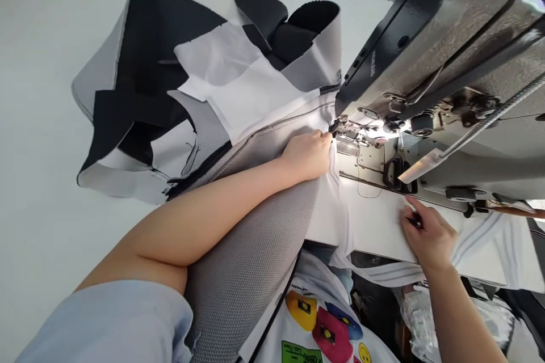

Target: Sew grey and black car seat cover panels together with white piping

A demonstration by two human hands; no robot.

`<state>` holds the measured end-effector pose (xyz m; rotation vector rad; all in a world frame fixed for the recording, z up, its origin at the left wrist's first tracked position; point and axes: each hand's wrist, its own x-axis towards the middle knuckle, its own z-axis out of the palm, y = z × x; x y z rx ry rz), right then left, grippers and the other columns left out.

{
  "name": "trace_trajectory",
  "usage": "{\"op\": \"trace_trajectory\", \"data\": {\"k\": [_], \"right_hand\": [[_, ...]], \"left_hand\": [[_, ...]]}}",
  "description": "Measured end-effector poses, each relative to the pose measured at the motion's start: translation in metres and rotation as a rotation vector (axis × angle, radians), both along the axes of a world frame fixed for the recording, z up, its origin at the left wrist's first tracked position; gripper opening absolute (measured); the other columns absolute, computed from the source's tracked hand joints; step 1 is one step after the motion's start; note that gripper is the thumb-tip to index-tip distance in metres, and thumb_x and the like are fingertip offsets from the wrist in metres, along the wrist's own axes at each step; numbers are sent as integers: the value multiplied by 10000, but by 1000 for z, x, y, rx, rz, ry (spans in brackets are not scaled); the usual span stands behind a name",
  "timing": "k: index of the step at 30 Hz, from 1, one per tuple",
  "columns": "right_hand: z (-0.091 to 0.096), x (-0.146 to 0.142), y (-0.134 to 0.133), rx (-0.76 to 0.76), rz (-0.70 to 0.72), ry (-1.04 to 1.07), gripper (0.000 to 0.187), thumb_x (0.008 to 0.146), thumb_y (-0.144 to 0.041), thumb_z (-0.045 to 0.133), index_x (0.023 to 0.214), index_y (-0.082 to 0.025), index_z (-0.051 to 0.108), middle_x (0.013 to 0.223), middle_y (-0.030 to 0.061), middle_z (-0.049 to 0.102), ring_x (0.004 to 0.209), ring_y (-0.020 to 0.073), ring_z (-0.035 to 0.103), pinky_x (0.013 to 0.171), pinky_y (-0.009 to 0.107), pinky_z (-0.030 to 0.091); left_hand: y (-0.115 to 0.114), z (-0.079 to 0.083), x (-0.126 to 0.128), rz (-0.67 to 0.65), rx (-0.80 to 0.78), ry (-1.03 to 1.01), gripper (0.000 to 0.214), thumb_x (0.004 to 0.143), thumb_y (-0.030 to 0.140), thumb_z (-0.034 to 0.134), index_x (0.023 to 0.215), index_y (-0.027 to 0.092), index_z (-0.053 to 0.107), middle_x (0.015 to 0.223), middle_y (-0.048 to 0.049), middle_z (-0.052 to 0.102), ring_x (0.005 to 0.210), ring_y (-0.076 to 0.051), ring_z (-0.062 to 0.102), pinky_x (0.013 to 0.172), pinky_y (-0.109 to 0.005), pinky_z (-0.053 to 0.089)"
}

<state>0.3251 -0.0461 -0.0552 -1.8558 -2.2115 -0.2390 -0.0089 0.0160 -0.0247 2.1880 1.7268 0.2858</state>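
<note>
My left hand (309, 154) is closed on the edge of a grey mesh fabric piece (255, 238), right beside the needle area of the sewing machine (426, 51). A dark zipper-like seam (272, 125) runs along the fabric towards the presser foot, whose tip is partly hidden. To the right, my right hand (430, 235) is closed around a small black object (414, 220); most of it is covered by the fingers. Just above that hand, black-handled scissors (398, 173) lie on the machine bed. A striped white strip (340, 204) hangs down from the sewing spot.
Black and grey sewn panels (149, 62) with white pieces (251, 91) are heaped on the white table (38, 96). A braided cord with a pale tip (421, 165) slants across the machine. Clear plastic bags (419, 317) lie below the table edge.
</note>
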Motion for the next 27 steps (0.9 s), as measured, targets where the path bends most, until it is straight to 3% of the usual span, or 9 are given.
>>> {"op": "trace_trajectory", "data": {"k": [3,5,8,13,18,20,22,24,27], "right_hand": [[3,18,0,-31,-269,7,486,900,-493,466,1227,-184,650,915,132,678,832,310,626,720,426,469],[6,18,1,-38,-326,0,580,875,-564,494,1298,-183,602,1023,167,652,952,363,599,784,504,472],[9,8,0,86,-243,-52,600,867,-568,521,1317,-176,588,1174,199,591,1112,415,527,895,593,430],[2,-24,6,172,75,-35,439,902,-348,496,1303,-191,586,1261,187,574,1145,344,553,961,529,447],[-7,-45,25,83,114,24,419,931,-373,435,1238,-147,611,1349,197,540,1294,347,466,992,507,438],[-8,-47,24,60,96,31,387,951,-396,397,1091,-149,658,1316,176,583,1249,328,512,974,465,445],[-7,-47,20,61,41,24,369,958,-398,378,921,-162,659,1275,155,624,1140,322,586,938,453,446],[-3,-47,17,45,-21,32,346,954,-395,380,824,-182,620,1202,139,667,1032,321,628,885,458,448],[7,-45,15,-50,-116,104,275,888,-462,477,889,-211,589,978,122,716,874,318,647,706,418,460]], "left_hand": [[-1,0,-2,1,-20,-22,309,815,150,430,1090,129,569,1070,-130,635,890,-250,653,706,-342,493],[-1,1,-3,-3,-30,-23,310,821,165,432,1099,136,567,1082,-127,636,913,-251,653,721,-340,496],[0,4,-2,-10,-28,-9,321,824,176,427,1113,137,563,1096,-130,638,943,-258,652,744,-347,503],[-8,6,-3,-19,-5,68,340,848,186,401,1155,134,541,1141,-131,627,984,-261,647,775,-352,511],[-75,7,-45,-28,-44,181,514,845,181,404,1359,180,406,1256,-107,590,1064,-247,627,809,-340,515],[-105,16,-64,-42,-116,247,512,841,229,438,1351,184,412,1239,-104,598,1027,-255,640,787,-351,521],[-120,27,-74,-81,-240,338,450,838,315,488,1264,171,476,1111,-101,646,903,-269,666,715,-362,521],[-117,36,-71,-132,-293,420,379,837,373,529,1155,166,539,986,-95,665,820,-274,666,658,-361,506],[-92,39,-56,-260,-140,468,241,849,293,543,1047,171,607,993,-113,646,918,-284,643,665,-351,491]]}}
